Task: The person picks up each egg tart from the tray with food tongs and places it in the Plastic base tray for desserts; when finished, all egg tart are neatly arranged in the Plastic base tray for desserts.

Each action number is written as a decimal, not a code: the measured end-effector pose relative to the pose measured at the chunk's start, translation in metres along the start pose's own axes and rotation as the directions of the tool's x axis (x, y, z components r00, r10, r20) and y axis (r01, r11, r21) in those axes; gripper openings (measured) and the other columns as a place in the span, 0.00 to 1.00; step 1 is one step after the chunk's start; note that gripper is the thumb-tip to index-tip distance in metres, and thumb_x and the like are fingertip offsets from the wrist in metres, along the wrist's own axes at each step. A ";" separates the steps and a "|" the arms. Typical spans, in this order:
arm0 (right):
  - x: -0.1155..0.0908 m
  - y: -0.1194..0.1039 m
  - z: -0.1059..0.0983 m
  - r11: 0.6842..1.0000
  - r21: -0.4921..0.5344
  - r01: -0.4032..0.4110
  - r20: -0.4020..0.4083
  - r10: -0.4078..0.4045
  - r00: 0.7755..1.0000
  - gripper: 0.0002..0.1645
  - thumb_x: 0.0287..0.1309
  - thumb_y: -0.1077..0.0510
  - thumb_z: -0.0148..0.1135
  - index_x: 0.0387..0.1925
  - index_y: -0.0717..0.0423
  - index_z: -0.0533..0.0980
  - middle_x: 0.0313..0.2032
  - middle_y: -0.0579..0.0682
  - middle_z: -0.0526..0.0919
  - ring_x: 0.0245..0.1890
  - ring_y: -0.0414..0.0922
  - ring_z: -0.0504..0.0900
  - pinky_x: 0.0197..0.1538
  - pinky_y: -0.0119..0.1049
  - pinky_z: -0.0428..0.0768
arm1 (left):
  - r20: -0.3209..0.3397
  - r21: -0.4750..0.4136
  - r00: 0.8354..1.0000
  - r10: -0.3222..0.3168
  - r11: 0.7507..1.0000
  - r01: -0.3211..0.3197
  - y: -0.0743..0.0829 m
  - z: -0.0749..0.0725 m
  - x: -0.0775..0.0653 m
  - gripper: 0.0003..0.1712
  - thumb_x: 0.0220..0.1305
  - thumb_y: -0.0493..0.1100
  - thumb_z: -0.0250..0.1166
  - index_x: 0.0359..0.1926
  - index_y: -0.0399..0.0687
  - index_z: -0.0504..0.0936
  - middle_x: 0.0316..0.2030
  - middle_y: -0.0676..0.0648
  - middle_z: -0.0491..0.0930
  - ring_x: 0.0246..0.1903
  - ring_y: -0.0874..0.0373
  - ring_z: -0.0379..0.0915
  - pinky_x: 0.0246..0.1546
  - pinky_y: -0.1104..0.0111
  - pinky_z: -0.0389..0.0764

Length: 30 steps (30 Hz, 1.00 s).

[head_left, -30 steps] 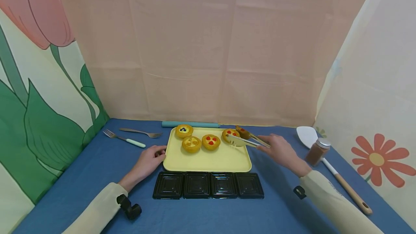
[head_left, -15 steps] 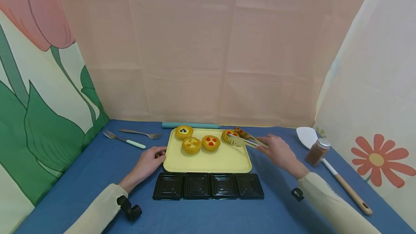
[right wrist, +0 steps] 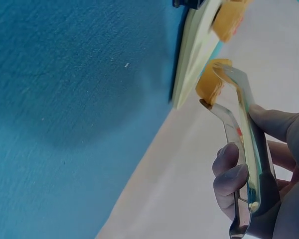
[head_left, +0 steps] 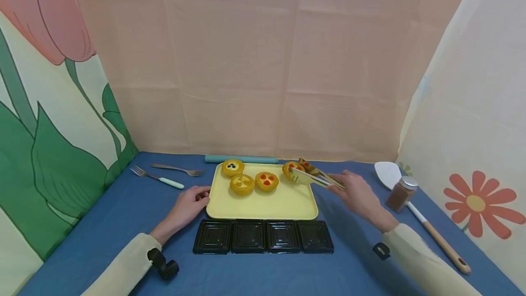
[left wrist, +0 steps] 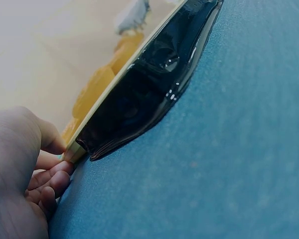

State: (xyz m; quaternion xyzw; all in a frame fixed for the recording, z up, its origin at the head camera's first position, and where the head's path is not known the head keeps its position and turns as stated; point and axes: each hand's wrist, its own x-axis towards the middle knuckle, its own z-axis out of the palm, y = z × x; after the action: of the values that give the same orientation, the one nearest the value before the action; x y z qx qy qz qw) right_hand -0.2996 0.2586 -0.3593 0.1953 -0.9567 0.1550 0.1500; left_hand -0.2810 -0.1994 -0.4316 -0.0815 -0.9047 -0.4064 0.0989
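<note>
My left hand pinches the left rim of a pale yellow tray; in the left wrist view the thumb lies over the rim, with curled fingers against the side. My right hand grips metal tongs by their arms, thumb on one side and fingers on the other. Between the tong tips is an egg tart with red topping, at the tray's back right corner. Three more tarts sit on the left half of the tray: one with dark berries, one plain yellow and one red-dotted.
Several black plastic containers line up before the tray. Two forks lie left, one green-handled. A teal roll lies behind. At right, a brown-filled shaker jar stands by a white spatula with a wooden handle.
My right hand, the tongs and the tart between their tips have shifted slightly right. My left hand stays on the tray rim, and the other tarts have not moved.
</note>
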 end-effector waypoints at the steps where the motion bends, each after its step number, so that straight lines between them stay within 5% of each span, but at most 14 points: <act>1: -0.002 0.000 -0.001 1.000 -0.001 0.001 -0.007 -0.001 1.000 0.24 0.64 0.52 0.68 0.59 0.57 0.82 0.27 0.45 0.72 0.23 0.43 0.66 0.24 0.38 0.66 | 0.000 -0.002 1.000 -0.002 1.000 0.002 0.000 0.000 0.000 0.22 0.69 0.35 0.59 0.61 0.31 0.78 0.39 0.47 0.77 0.34 0.55 0.70 0.34 0.64 0.71; 16: -0.052 -0.007 -0.037 0.999 -0.035 0.027 -0.033 -0.028 0.999 0.26 0.62 0.51 0.70 0.59 0.57 0.81 0.30 0.43 0.72 0.25 0.39 0.67 0.26 0.35 0.67 | 0.006 -0.005 1.000 0.005 1.000 -0.005 -0.001 0.000 0.000 0.22 0.69 0.35 0.59 0.61 0.31 0.78 0.39 0.46 0.77 0.35 0.55 0.70 0.35 0.64 0.70; 30: -0.104 -0.016 -0.050 0.999 0.009 -0.048 -0.024 0.048 0.999 0.26 0.60 0.50 0.71 0.59 0.53 0.82 0.29 0.41 0.68 0.24 0.34 0.67 0.26 0.32 0.67 | 0.011 -0.002 1.000 -0.008 1.000 0.008 0.003 -0.001 -0.002 0.22 0.68 0.35 0.59 0.61 0.30 0.78 0.39 0.46 0.77 0.36 0.54 0.70 0.36 0.63 0.71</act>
State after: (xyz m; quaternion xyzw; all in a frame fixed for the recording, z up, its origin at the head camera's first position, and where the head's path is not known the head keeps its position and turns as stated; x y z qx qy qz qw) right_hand -0.1898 0.2964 -0.3459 0.1712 -0.9585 0.1650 0.1570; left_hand -0.2783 -0.1982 -0.4290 -0.0801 -0.9051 -0.4073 0.0923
